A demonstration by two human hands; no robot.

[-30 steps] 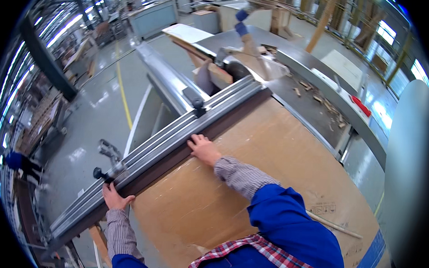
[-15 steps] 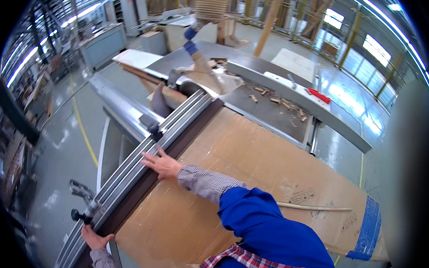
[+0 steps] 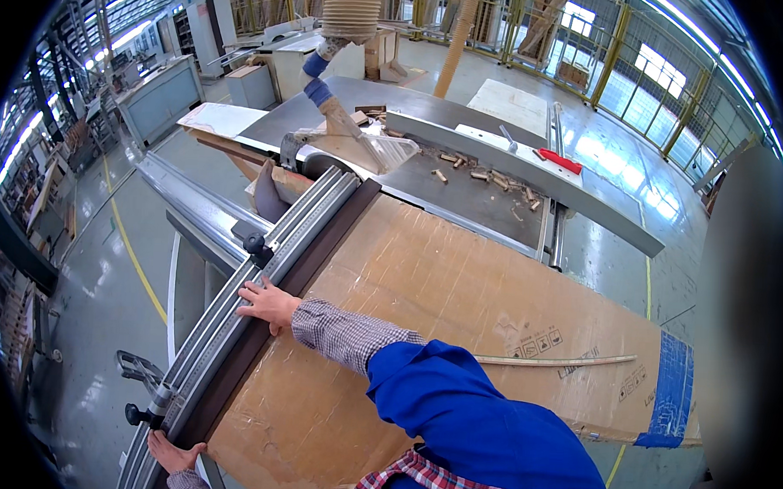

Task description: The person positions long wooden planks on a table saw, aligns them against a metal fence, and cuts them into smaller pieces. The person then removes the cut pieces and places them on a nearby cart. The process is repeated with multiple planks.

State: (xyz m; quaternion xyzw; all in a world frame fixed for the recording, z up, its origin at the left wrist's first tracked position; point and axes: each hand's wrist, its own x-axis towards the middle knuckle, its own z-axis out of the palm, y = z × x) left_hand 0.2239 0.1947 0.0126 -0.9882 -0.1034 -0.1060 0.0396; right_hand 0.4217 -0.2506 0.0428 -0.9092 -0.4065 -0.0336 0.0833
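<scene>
Workpiece: a dark brown strip [image 3: 319,261] lies lengthwise along the aluminium crosscut fence [image 3: 218,324], between the fence and a cardboard sheet [image 3: 399,262].

Hand positions: the right hand [image 3: 269,306] rests unclenched, fingers spread on the fence and palm over the strip. The left hand [image 3: 173,452] is at the near end, fingers at the fence below a black clamp knob [image 3: 138,414], thumb spread toward the strip. Whether the left hand grasps the strip or only steadies it cannot be told.

Handling: the step appears to be seating the strip against the fence. Apply even pressure at two well-separated points, bear the strip flush along its length, and check for gaps. Keep the left fingers clear of the clamp hardware.

Surroundings: a thin wooden lath [image 3: 561,362] and blue tape [image 3: 669,388] lie on the cardboard. Beyond it, wood offcuts [image 3: 499,181] lie loose on the saw table [image 3: 471,215], near a clear blade guard [image 3: 361,147].

Containers: no filled bin is identifiable. The contents of the grey cabinet [image 3: 160,99] and the interior of the corrugated duct [image 3: 354,11] are not visible.
</scene>
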